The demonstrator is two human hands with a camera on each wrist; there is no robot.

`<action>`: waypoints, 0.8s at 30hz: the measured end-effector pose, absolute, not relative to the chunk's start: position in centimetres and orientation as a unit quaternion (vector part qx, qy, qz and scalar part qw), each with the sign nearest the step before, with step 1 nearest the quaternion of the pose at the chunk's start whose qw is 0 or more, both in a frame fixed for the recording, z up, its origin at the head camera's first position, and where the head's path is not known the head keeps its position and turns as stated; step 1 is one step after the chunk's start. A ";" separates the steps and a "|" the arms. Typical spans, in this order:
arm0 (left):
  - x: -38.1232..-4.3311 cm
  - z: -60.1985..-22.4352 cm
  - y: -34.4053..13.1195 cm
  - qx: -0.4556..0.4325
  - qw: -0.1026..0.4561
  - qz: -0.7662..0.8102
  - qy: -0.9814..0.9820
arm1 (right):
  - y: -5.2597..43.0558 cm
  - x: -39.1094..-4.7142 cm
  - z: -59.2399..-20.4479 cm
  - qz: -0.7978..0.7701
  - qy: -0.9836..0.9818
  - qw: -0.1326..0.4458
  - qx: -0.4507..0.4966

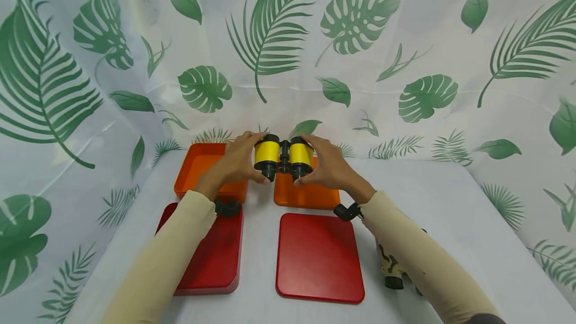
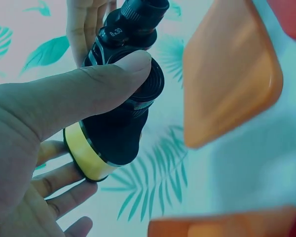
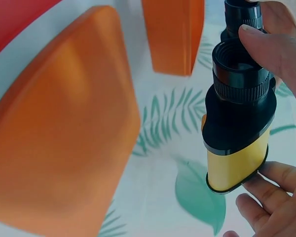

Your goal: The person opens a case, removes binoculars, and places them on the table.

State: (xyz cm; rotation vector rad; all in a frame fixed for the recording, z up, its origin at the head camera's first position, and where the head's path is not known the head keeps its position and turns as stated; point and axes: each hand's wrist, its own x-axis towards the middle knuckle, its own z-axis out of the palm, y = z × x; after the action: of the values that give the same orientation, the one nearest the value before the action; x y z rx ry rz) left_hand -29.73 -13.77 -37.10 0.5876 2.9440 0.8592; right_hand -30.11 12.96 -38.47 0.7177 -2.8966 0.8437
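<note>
Yellow and black binoculars [image 1: 301,153] are held up between both hands, above the far part of the table. My left hand [image 1: 240,159] grips the left barrel; in the left wrist view its thumb [image 2: 103,91] lies across the eyepiece end and the fingers reach the yellow front rim. My right hand [image 1: 330,164] grips the other barrel, its thumb at the eyepiece [image 3: 240,69] and fingertips under the yellow end in the right wrist view. The marking 8x30 shows on the black body.
An open orange box [image 1: 189,176] stands back left, an orange lid [image 1: 308,196] behind a red lid [image 1: 320,259]. A red box [image 1: 209,259] sits front left, partly behind the left sleeve. A camouflage-patterned object [image 1: 390,264] lies at right, partly hidden by the right sleeve.
</note>
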 end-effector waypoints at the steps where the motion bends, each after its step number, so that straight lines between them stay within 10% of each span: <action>1: -29.7 -37.2 -13.4 0.189 0.010 0.276 0.942 | 13.3 -30.0 -38.5 0.271 -0.935 0.017 0.228; 24: -30.4 -39.3 -3.2 0.228 0.012 0.225 0.947 | 23.1 -28.4 -39.9 0.248 -0.954 -0.014 0.165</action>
State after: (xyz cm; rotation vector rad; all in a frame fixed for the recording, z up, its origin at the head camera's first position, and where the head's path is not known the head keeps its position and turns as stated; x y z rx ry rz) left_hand -30.40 -3.19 -39.33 0.7118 2.9531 0.7024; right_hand -28.37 23.09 -39.92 0.5222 -3.0254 0.7868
